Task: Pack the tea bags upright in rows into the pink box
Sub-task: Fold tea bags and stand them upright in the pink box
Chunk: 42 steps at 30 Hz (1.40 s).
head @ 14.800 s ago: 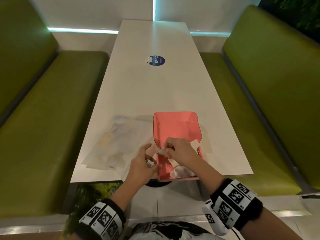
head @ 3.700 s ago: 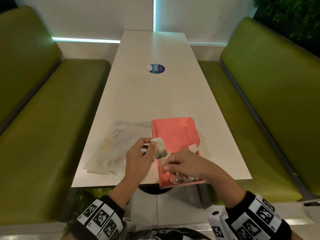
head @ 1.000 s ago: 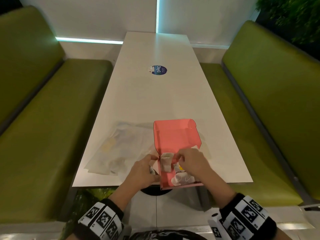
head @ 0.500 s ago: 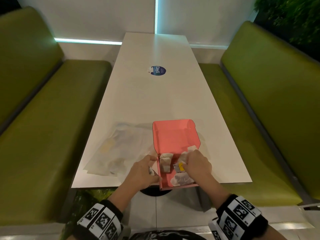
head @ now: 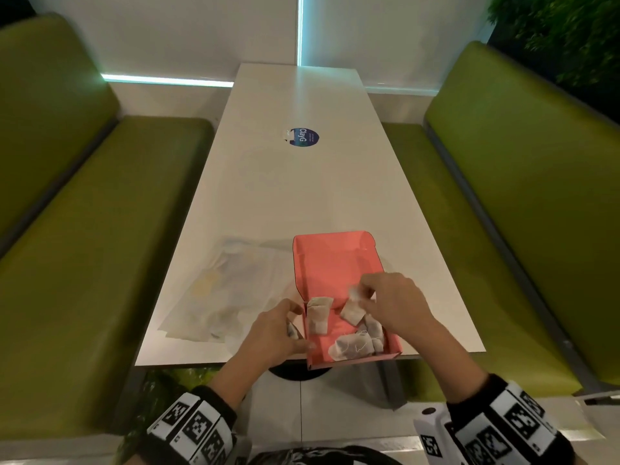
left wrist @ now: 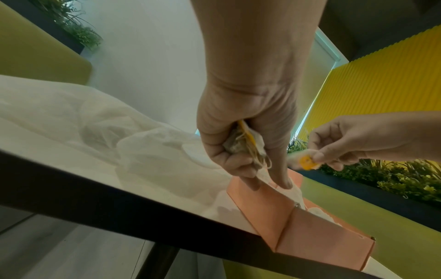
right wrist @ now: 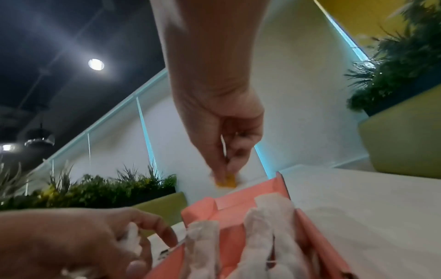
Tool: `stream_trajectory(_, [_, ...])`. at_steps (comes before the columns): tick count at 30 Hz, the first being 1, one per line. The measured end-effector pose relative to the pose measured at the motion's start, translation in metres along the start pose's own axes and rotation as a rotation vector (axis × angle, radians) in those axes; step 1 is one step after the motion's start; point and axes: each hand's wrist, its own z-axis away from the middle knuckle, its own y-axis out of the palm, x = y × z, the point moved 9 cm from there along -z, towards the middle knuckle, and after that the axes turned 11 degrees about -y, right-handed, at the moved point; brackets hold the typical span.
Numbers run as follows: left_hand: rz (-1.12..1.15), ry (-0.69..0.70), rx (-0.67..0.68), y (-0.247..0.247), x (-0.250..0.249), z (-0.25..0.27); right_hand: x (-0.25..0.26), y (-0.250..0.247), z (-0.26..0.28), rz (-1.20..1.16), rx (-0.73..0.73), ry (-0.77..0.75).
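— Right, where's the pink box (head: 339,263)?

— At the near edge of the white table (head: 302,196), lid flap open away from the person. One tea bag (head: 318,315) stands against its left wall; several more (head: 355,344) lie jumbled at the near right.

— And the right hand (head: 392,303)?

— Above the box, thumb and fingertips pinching a yellow tag (left wrist: 307,162), with a pale bag (head: 355,293) blurred beside it.

— The left hand (head: 275,333)?

— Just beside the box's left wall, fingers curled round a crumpled bunch of tea bags (left wrist: 245,145) with strings and a yellow tag; one fingertip touches the box rim.

— Anything else?

— A clear plastic wrapper (head: 228,290) lies left of the box, a round blue sticker (head: 303,137) farther up the table, and green benches (head: 84,246) on both sides.
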Motion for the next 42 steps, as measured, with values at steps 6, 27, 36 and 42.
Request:
stream_trajectory(6, [0.053, -0.01, 0.005, 0.001, 0.002, 0.002, 0.024, 0.039, -0.002, -0.094, 0.205, -0.121])
stream_trajectory(27, [0.018, -0.028, -0.005, 0.003, 0.006, 0.0, -0.004, 0.064, -0.033, -0.055, -0.009, 0.088])
stream_trajectory(36, [0.004, -0.039, -0.004, 0.004, 0.007, -0.001, 0.002, 0.064, -0.028, -0.067, -0.117, 0.046])
stream_trajectory(42, [0.004, -0.043, -0.022, 0.003, 0.008, -0.001, -0.011, 0.041, -0.024, -0.13, -0.206, 0.034])
